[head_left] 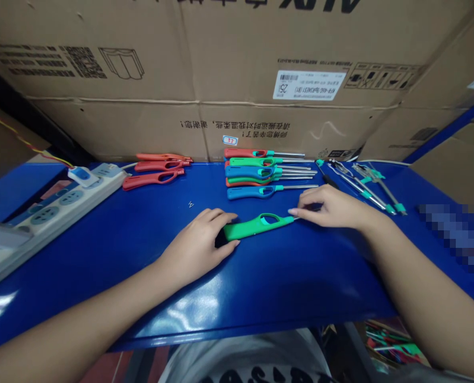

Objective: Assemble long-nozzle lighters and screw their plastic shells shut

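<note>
A green utility lighter (247, 229) sits level between both hands at the middle of the blue tabletop (149, 308). The left hand (199, 246) is clamped on its butt end; the right hand (328, 206) pinches the metal rod at its nose. Just beyond I see a pile of lighters (245, 193), red handles (153, 180) to its left, loose metal rods (358, 187) to its right.

The left hand (199, 242) hides the butt of the green lighter (247, 229); the right hand (327, 206) covers most of its rod (296, 218). Toward the left edge of the blue surface (301, 282), the power strip (58, 206) leaves the picture; a pixelated patch (456, 239) obscures the right. 1 piece (191, 204) is too small to name.
</note>
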`<state>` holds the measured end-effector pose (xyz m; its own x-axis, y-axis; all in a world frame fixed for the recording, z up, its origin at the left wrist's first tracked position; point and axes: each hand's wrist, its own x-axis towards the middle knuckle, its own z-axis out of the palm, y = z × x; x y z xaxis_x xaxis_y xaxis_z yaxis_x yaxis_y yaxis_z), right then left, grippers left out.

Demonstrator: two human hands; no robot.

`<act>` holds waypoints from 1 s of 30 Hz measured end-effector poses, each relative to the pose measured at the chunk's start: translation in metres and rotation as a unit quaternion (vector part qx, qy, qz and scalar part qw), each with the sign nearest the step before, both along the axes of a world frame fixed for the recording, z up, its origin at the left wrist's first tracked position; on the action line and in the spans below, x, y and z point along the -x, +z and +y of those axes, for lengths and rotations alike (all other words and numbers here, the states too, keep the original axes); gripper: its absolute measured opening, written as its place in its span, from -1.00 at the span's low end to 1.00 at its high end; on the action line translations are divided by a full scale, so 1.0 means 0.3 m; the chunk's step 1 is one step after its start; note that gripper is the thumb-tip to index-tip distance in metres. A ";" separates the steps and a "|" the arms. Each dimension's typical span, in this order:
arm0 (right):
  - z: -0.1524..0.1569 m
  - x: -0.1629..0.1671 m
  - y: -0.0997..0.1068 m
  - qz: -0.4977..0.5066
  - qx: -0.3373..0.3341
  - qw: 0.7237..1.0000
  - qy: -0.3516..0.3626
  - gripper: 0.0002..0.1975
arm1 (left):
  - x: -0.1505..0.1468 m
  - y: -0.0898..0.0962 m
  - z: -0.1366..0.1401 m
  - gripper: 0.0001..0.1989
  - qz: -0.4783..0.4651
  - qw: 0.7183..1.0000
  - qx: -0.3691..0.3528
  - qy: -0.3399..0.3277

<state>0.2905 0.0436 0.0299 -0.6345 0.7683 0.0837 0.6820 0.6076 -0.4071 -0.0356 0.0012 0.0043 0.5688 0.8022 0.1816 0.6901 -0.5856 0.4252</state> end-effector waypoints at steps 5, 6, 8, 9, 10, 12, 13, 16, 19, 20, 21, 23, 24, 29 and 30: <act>0.000 -0.003 0.001 0.081 -0.176 0.979 -0.065 -0.59 | 0.000 0.000 0.003 -0.66 -0.009 1.000 -0.007 -0.018; 0.004 -0.011 -0.002 0.079 -0.216 0.968 -0.094 -0.62 | 0.000 0.002 0.004 -0.68 -0.010 1.000 -0.011 -0.027; 0.016 -0.033 -0.006 0.075 -0.286 0.941 -0.165 -0.67 | -0.002 0.007 0.004 -0.72 -0.019 0.999 -0.016 -0.041; 0.023 -0.048 -0.006 0.076 -0.309 0.926 -0.204 -0.68 | -0.003 0.009 0.004 -0.72 -0.029 0.998 -0.015 -0.046; 0.031 -0.065 -0.005 0.082 -0.325 0.909 -0.246 -0.70 | -0.003 0.010 0.005 -0.71 -0.042 0.998 -0.012 -0.048; 0.046 -0.103 0.004 0.099 -0.330 0.877 -0.334 -0.74 | -0.001 0.008 0.008 -0.69 -0.065 0.997 -0.004 -0.046; 0.053 -0.125 0.011 0.102 -0.320 0.861 -0.382 -0.77 | 0.000 0.005 0.011 -0.68 -0.069 0.997 -0.001 -0.046; 0.063 -0.200 0.035 0.066 -0.260 0.821 -0.505 -0.76 | 0.005 -0.011 0.022 -0.65 -0.059 0.997 0.007 -0.045; 0.070 -0.272 0.047 0.023 -0.216 0.799 -0.561 -0.68 | 0.005 -0.022 0.022 -0.62 -0.039 0.998 -0.005 -0.039; 0.073 -0.290 0.045 0.015 -0.204 0.798 -0.566 -0.69 | 0.004 -0.022 0.019 -0.62 -0.030 0.999 -0.016 -0.034; 0.078 -0.304 0.041 0.008 -0.190 0.800 -0.569 -0.72 | 0.003 -0.022 0.014 -0.62 -0.019 0.999 -0.030 -0.032; 0.091 -0.316 0.027 0.001 -0.161 0.813 -0.560 -0.81 | 0.000 -0.023 0.006 -0.59 0.006 0.998 -0.055 -0.032; 0.097 -0.313 0.017 -0.001 -0.147 0.821 -0.551 -0.84 | -0.001 -0.025 0.002 -0.57 0.015 0.997 -0.064 -0.035; 0.112 -0.265 -0.037 -0.017 -0.068 0.883 -0.464 -0.76 | 0.001 -0.050 0.011 -0.61 0.004 0.997 -0.060 -0.046; 0.111 -0.256 -0.047 -0.020 -0.053 0.893 -0.447 -0.72 | 0.002 -0.054 0.015 -0.61 -0.002 0.997 -0.054 -0.049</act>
<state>0.3673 0.0770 0.0159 0.2246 0.9583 0.1766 0.9261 -0.1536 -0.3445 -0.0362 0.0058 -0.0121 0.6430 0.7178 0.2671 0.6248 -0.6933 0.3590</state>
